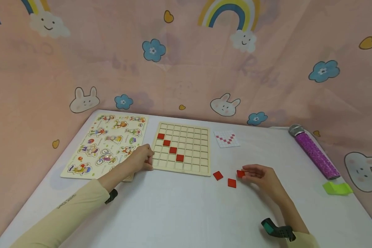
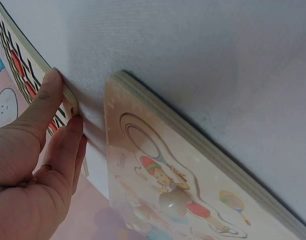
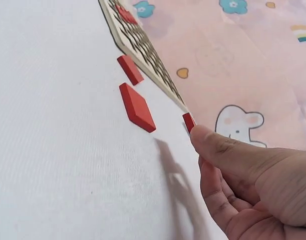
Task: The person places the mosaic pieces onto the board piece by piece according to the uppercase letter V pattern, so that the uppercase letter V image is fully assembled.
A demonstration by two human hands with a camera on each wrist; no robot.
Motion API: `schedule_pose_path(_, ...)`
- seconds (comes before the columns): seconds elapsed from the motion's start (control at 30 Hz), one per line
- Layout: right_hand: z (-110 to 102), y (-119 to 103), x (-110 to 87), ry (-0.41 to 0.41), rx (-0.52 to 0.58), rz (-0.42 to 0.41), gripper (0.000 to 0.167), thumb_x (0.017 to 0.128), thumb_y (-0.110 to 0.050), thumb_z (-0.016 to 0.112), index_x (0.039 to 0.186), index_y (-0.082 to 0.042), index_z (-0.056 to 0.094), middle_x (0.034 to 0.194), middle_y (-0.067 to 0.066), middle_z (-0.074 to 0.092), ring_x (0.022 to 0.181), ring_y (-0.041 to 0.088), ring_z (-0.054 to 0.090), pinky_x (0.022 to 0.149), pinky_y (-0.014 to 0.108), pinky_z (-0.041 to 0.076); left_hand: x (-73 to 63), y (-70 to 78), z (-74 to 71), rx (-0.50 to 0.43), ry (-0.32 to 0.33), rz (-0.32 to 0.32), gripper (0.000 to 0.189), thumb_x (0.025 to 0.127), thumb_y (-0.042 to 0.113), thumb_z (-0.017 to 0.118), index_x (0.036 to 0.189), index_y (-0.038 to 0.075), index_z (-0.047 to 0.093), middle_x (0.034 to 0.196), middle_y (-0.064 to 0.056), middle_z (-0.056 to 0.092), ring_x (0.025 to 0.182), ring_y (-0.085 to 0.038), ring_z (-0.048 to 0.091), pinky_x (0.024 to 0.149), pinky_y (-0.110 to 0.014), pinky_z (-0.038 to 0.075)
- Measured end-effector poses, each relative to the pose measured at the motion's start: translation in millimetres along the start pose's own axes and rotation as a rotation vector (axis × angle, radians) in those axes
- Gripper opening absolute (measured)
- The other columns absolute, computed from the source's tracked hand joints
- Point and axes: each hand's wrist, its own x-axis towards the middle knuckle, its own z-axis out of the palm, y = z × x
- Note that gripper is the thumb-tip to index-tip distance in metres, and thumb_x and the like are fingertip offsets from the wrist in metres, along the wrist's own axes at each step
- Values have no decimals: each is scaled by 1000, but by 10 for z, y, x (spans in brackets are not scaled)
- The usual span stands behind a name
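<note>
A wooden grid board (image 1: pixel 192 144) lies on the table with several red square tiles set in a diagonal line. My left hand (image 1: pixel 141 158) grips the board's near left corner; in the left wrist view the thumb and fingers (image 2: pixel 73 145) rest against its edges. Beyond the board's near right corner, my right hand (image 1: pixel 261 177) pinches a red tile (image 1: pixel 240 174) between thumb and fingers. In the right wrist view that tile (image 3: pixel 188 122) shows only partly past the thumb. Two loose red tiles, one nearer the board (image 1: pixel 218 175) and one nearer my hand (image 1: pixel 231 183), lie flat on the table.
A pattern card (image 1: pixel 226 139) with a red V of squares lies right of the board. To the left is a wooden picture puzzle (image 1: pixel 96 144). At far right are a purple glittery microphone (image 1: pixel 316 153) and a lime-green piece (image 1: pixel 338 188). A printed cloth (image 1: pixel 179 75) hangs behind.
</note>
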Motion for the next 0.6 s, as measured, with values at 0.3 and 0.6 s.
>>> schedule_pose_path(0.3, 121, -111, 179, 54, 47, 38, 45, 88, -21, 70, 127, 0, 58, 121, 19, 63, 105, 26, 65, 81, 15, 49, 3, -8, 6, -10, 25, 6, 28, 69, -4, 81, 58, 5, 56, 97, -15, 59, 110, -39, 57, 85, -39, 50)
schedule_pose_path(0.6, 296, -225, 338, 45, 116, 71, 47, 88, -20, 70, 129, -2, 57, 123, 19, 62, 108, 29, 63, 84, 20, 50, -1, -3, 12, -17, 12, -13, 28, 70, -4, 80, 58, 6, 56, 94, -13, 58, 100, -31, 59, 76, -31, 48)
